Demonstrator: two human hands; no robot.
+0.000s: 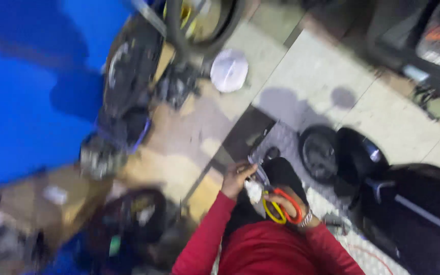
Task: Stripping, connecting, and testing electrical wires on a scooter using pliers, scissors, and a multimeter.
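Note:
The view is heavily blurred. My right hand, with a metal band at the wrist, is closed around a pair of pliers with one red and one yellow handle. The pliers' metal jaws point up-left toward my left hand. That hand's fingers are curled right at the jaws, and the blur hides whether it grips anything. A small white piece shows between the two hands. Both arms wear red sleeves.
A black scooter with a small wheel lies just right of my hands. A white round disc, a tyre and dark scooter parts lie farther up the tiled floor. At left are a blue wall and a cardboard box.

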